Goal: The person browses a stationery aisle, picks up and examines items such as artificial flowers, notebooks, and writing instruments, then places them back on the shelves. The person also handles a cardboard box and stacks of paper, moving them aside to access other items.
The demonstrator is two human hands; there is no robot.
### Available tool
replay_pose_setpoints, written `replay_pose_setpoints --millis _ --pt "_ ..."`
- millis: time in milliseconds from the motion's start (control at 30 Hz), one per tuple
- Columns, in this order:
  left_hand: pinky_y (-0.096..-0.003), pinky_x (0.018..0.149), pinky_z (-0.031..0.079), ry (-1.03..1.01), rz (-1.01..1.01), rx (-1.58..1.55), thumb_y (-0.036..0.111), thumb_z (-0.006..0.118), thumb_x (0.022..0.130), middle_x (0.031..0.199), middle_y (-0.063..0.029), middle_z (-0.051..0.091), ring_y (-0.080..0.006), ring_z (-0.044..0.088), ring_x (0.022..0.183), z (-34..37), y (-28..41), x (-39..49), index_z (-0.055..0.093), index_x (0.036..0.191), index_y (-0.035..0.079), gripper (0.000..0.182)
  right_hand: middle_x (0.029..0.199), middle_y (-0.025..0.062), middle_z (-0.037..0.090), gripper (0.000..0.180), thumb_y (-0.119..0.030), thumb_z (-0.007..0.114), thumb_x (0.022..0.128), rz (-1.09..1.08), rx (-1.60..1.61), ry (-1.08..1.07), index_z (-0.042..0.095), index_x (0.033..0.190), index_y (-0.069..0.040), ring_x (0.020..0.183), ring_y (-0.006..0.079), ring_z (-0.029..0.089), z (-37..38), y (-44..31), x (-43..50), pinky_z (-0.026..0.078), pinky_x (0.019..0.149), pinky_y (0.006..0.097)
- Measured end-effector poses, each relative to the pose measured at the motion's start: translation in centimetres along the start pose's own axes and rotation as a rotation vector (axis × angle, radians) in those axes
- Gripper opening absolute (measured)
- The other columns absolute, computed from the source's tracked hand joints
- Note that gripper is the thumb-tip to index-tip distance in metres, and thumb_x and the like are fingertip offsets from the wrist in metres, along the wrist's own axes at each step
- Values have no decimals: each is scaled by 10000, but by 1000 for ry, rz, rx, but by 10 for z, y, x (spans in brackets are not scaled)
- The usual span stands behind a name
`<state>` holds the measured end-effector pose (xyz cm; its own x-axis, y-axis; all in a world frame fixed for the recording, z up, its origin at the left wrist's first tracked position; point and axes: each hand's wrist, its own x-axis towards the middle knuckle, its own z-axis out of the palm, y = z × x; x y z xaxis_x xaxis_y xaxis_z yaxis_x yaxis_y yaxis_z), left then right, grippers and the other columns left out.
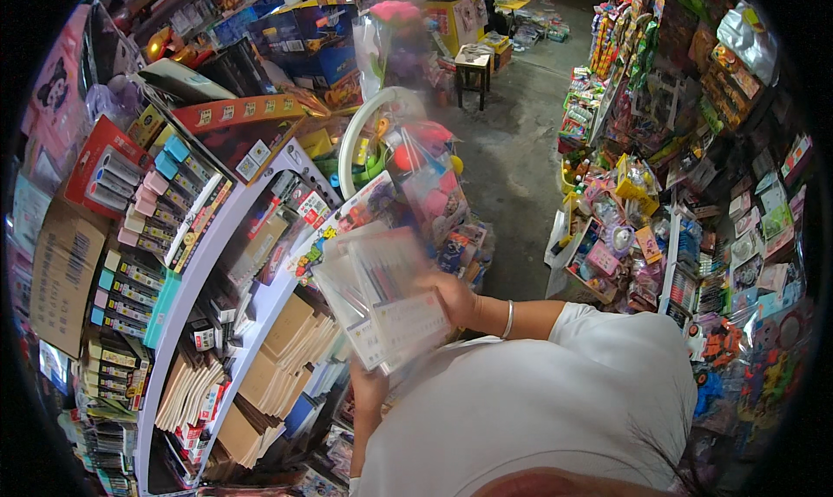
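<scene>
Two or more flat clear plastic packets [397, 295] lie overlapped in front of my white shirt. Thin dark and coloured lines show through the upper one, and printed labels run along the lower edges. My right hand [452, 298], a bangle on its wrist, grips the packets by their right side; motion blurs it slightly. Below their lower left corner, my left hand [369, 383] supports them, its fingers mostly hidden behind the plastic. Just beyond the packets is the lilac shelf rack [270, 301], with stacks of brown-covered notebooks [286, 354].
On the left, the upper shelf carries boxes of pen-lead tubes [179, 191] and a cardboard box [68, 275]. Bagged toys [433, 191] and a white hoop handle [355, 139] stand ahead. A concrete aisle [514, 158] runs past a small stool [473, 67]; toy displays [618, 236] line its right side.
</scene>
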<state>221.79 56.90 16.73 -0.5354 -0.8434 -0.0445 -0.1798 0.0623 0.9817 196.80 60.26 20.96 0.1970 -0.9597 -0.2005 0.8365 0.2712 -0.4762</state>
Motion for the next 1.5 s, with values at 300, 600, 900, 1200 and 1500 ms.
replay_pose_setpoints --millis 300,600,900,1200,1500 --pt "-275 917 427 -67 -167 -309 -61 496 887 1119 -37 634 -126 569 1024 -15 33 -7 577 1181 -4 310 1016 128 643 380 -283 523 902 -45 -39 14 539 1166 -11 896 236 649 -8 3 8 517 824 375" --pt "-273 847 469 82 -327 -168 6 574 871 1069 -42 650 -133 597 970 10 63 -12 601 1149 -5 280 1093 156 628 430 -316 497 915 -26 -263 -4 527 1170 29 963 255 636 2 -3 -8 499 879 390" --pt "-297 866 457 -210 -320 -334 -100 510 784 1190 -57 590 -173 570 1022 -6 44 -16 519 1275 9 503 1122 129 626 409 -261 452 923 -5 -67 -36 525 1214 16 996 225 622 -21 5 3 486 895 359" --pt "-343 999 398 -356 -85 -111 145 547 921 1264 -114 537 -196 508 1137 -7 64 -13 480 1313 37 412 1061 159 631 411 -290 465 883 -89 -3 122 542 1164 0 938 291 637 -20 -4 -1 514 841 415" --pt "-316 881 445 453 188 187 134 538 924 1114 -102 630 -201 581 1003 -102 85 49 576 1149 -24 278 1110 162 622 421 -245 449 893 -121 41 34 505 1228 5 988 315 632 -9 -9 0 514 876 440"
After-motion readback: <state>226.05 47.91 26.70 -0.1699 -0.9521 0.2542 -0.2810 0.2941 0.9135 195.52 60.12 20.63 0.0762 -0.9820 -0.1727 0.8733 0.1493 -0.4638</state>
